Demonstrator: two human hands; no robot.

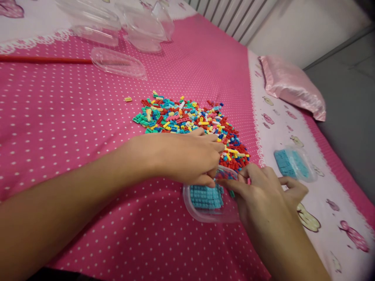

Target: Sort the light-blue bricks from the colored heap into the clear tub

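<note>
My left hand [190, 156] reaches over the front edge of a heap of small toy building bricks [178, 117]. Its fingers curl down and its thumb sits close to the forefinger; whatever is between them is hidden. Just below it, a clear plastic container [190, 212] holds rows of light-blue bricks [206, 197] packed together. My right hand [260, 191] is over the container's right side, thumb and fingers closed near the left fingertips. I cannot make out what it pinches. A small green brick [232, 193] shows beneath the right thumb.
To the right, another clear container [304, 168] holds blue bricks. Several clear plastic containers [143, 25] lie at the back left, near a clear scoop-shaped piece [118, 64] and a red stick [47, 59]. A pink pillow [293, 86] rests on the dotted pink bedsheet [102, 234].
</note>
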